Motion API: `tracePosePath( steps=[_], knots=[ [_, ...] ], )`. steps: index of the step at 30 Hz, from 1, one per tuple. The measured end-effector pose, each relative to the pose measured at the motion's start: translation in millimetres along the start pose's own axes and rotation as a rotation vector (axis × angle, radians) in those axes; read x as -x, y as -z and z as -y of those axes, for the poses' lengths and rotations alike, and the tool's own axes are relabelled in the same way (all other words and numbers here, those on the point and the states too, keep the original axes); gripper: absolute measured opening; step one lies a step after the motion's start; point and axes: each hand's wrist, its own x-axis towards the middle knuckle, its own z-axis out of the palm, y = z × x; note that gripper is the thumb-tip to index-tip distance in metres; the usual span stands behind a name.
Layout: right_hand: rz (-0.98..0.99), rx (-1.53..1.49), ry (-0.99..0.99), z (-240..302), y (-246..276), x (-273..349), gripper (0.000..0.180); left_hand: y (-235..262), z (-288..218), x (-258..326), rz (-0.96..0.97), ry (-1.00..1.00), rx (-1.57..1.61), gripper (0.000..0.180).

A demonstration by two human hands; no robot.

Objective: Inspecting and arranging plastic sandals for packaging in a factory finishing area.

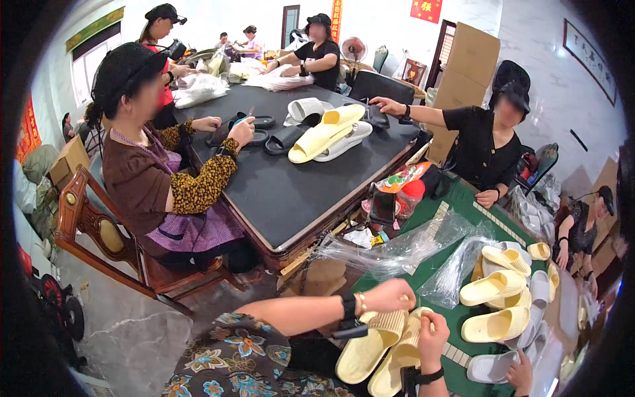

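Observation:
A pair of pale yellow ribbed slippers lies side by side at the bottom centre: the left slipper [362,351] and the right slipper [399,360]. My left hand [390,296] is curled closed above the straps. My right hand [433,336] has its fingers pinched together, overlapping the outer edge of the right slipper. What the fingertips hold, if anything, is too small to make out. More yellow slippers [493,288] and grey slippers lie to the right on the green table [390,291]. Another person's hand [520,375] touches a grey slipper [491,368] there.
Clear plastic bags [456,264] spread across the green table. Beyond it stands a dark table [264,205] with yellow, grey and black slippers. People sit around it; one in a brown top [135,165] handles black slippers. A wooden chair [99,225] stands at left.

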Motion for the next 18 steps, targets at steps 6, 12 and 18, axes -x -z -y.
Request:
tracePosePath(
  steps=[6, 12, 18],
  knots=[
    [0.24, 0.065, -0.358, 15, 50, 37, 0.027, 181, -5, 18, -0.422, 0.342, 0.436, 0.033],
    [0.718, 0.362, -0.262, 68, 54, 65, 0.023, 325, 86, 53, -0.911, 0.457, 0.964, 0.026],
    [0.861, 0.548, -0.254, 75, 14, 36, 0.051, 412, 219, 84, -1.05, 0.644, 1.075, 0.039]
  ],
)
